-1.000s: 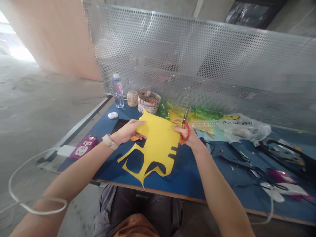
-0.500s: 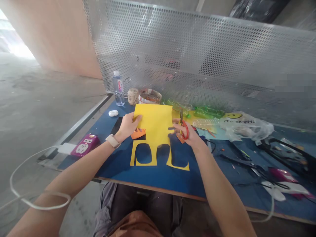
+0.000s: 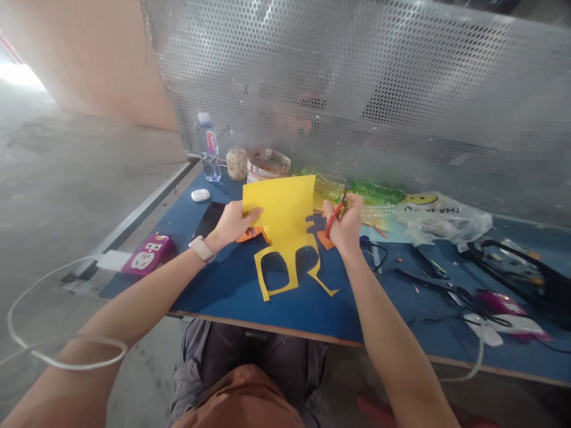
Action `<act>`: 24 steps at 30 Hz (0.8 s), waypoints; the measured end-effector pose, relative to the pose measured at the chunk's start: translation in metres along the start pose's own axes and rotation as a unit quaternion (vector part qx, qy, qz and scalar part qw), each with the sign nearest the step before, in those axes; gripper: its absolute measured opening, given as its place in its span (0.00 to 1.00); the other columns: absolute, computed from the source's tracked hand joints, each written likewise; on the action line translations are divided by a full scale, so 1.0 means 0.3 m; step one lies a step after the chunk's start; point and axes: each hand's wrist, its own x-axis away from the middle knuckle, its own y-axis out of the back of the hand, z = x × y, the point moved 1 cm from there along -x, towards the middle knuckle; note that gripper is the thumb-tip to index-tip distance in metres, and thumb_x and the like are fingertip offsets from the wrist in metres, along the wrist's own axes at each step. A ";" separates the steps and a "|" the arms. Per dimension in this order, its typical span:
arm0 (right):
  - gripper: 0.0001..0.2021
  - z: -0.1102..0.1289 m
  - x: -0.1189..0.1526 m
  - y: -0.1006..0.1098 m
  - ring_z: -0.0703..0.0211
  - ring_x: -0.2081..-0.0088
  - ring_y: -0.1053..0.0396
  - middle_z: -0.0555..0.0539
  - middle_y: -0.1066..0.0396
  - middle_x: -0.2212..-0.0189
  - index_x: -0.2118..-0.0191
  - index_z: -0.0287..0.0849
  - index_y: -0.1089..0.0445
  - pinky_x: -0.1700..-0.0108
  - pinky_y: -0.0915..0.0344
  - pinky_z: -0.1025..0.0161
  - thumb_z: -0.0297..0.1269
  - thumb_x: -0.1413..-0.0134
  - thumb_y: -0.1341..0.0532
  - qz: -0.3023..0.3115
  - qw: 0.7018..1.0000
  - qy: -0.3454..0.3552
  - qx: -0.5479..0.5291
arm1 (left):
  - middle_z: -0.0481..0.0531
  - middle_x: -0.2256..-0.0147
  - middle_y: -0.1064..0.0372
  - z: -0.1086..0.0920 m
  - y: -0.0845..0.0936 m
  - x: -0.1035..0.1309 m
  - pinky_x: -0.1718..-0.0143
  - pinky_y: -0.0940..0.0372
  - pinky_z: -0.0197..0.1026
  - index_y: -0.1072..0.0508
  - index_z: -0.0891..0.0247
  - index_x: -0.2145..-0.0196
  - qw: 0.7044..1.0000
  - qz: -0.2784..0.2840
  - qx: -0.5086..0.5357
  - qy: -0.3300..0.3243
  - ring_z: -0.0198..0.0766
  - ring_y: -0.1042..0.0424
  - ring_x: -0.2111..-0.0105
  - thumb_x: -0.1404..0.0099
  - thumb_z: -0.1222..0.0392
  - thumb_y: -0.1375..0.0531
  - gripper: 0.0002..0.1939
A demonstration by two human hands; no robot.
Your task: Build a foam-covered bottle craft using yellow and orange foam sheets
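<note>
Grey perforated metal panel [image 3: 339, 89] stands at 12 o'clock, along the far edge of the blue tabletop [image 3: 321, 318]. Yellow paper-like sheet [image 3: 283, 211], mid-table, raised over the blue; two large cut openings toward its 6 o'clock end, notches at 3 o'clock. Clock taken from this sheet hereafter. Translucent white plastic bag with black lettering [image 3: 446, 229] at 3. Magenta box-shaped power strip [image 3: 149, 255] at 9. Left hand [image 3: 234, 224], at 9: gripping the sheet's edge, thumb on the near face. Right hand [image 3: 347, 224], at 3, just beside the sheet: closed around red-handled metal scissors [image 3: 335, 217], blades toward 12. Clear plastic bottle with pink label [image 3: 208, 148] at 11. Small white oval case [image 3: 200, 195] at 10.
</note>
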 end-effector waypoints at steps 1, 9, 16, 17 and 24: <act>0.28 0.014 0.013 -0.004 0.53 0.70 0.34 0.57 0.33 0.69 0.48 0.55 0.42 0.61 0.33 0.54 0.52 0.38 0.23 -0.036 0.999 0.026 0.026 | 0.51 0.74 0.22 0.004 0.002 -0.001 0.78 0.32 0.35 0.22 0.63 0.66 1.000 -0.011 -0.018 -0.009 0.36 0.25 0.80 0.26 0.48 0.32 0.16; 0.25 0.140 0.162 -0.093 0.55 0.72 0.35 0.57 0.33 0.75 0.54 0.53 0.36 0.60 0.35 0.54 0.48 0.43 0.19 0.161 0.972 0.059 0.161 | 0.54 0.71 0.20 0.015 -0.014 -0.001 0.75 0.31 0.34 0.22 0.65 0.64 1.000 -0.002 -0.001 -0.024 0.34 0.24 0.77 0.22 0.53 0.33 0.14; 0.23 0.112 0.210 -0.145 0.47 0.60 0.26 0.44 0.24 0.60 0.35 0.54 0.17 0.50 0.23 0.49 0.56 0.29 0.30 0.254 0.949 0.151 0.109 | 0.55 0.69 0.18 0.016 -0.029 0.011 0.74 0.26 0.35 0.22 0.65 0.61 0.998 0.012 0.039 -0.046 0.36 0.21 0.77 0.20 0.49 0.33 0.17; 0.23 0.115 0.215 -0.150 0.47 0.61 0.26 0.44 0.25 0.60 0.36 0.54 0.17 0.50 0.22 0.49 0.56 0.29 0.29 0.243 0.955 0.144 0.094 | 0.55 0.69 0.18 0.017 -0.028 0.013 0.74 0.26 0.36 0.22 0.65 0.61 0.998 0.009 0.031 -0.054 0.36 0.21 0.77 0.19 0.49 0.33 0.17; 0.30 0.178 0.304 -0.196 0.58 0.72 0.30 0.57 0.28 0.70 0.52 0.55 0.36 0.63 0.25 0.57 0.60 0.42 0.18 0.191 0.969 -0.015 -0.154 | 0.52 0.75 0.22 -0.022 -0.022 0.033 0.77 0.33 0.34 0.25 0.62 0.66 0.995 -0.046 -0.007 -0.092 0.33 0.26 0.80 0.17 0.46 0.35 0.21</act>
